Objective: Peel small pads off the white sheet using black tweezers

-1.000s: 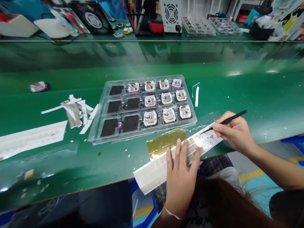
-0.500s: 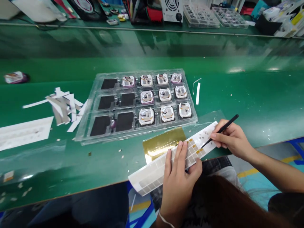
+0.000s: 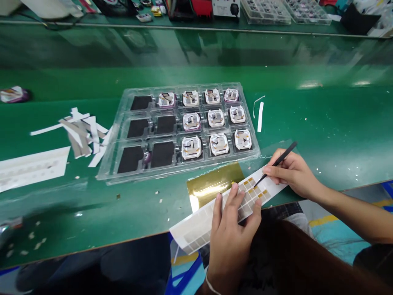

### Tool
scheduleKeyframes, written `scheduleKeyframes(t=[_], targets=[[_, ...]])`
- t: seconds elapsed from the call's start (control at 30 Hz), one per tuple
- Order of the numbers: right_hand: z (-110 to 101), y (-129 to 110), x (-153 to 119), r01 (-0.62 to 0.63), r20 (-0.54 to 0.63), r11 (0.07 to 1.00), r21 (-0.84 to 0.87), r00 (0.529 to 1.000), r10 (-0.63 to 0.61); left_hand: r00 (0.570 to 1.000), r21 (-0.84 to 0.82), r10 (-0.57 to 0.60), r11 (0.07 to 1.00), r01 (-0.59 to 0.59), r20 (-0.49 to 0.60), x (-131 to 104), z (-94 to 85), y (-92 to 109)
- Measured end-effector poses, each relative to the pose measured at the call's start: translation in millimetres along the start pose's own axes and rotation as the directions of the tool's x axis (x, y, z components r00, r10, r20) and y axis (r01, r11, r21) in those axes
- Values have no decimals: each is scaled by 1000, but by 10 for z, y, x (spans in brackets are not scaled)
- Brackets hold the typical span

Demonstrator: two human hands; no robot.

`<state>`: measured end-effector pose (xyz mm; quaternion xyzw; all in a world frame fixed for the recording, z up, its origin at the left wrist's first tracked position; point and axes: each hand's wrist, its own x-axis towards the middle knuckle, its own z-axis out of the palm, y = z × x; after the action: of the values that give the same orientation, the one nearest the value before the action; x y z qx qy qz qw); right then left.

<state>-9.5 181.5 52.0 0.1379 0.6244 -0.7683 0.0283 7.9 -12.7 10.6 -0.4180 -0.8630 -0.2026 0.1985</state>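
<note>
A white backing sheet (image 3: 196, 221) of small grey square stickers, a few bearing amber strips, lies slantwise over the table's front edge. My left hand (image 3: 231, 233) rests on it, fingers stretched out and spread. My right hand (image 3: 290, 172) grips slim black tweezers (image 3: 280, 158) like a pen, their tip touching or just above an amber strip on the sheet. Partly under the sheet is a shiny gold film (image 3: 211, 186). Behind it stands a clear plastic tray (image 3: 115, 164) with white watch-like housings (image 3: 219, 144) in several pockets; other pockets show black foam pads.
Paper strips (image 3: 81, 133) are heaped left of the tray, beside another white sheet (image 3: 33, 169). A purple-edged housing (image 3: 14, 94) lies far left. One white strip (image 3: 260, 116) is right of the tray. A shelf (image 3: 190, 28) at the back holds boxes and trays.
My right hand and the tweezers have moved left, their tip now farther up the sticker grid. My left hand stays on the sheet. The view has tipped slightly downward.
</note>
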Motion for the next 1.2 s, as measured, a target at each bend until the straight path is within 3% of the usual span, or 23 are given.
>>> scheduleKeyframes(t=[0.37,1.2], targets=[[2,60,-73,119,-60,992,-44,991,-121,992,-53,-96,994,92,-77,-56,112,57],[-10,36,-50,105,-43,981,-163,993,-113,993,-69,-101,993,96,-60,-23,71,41]])
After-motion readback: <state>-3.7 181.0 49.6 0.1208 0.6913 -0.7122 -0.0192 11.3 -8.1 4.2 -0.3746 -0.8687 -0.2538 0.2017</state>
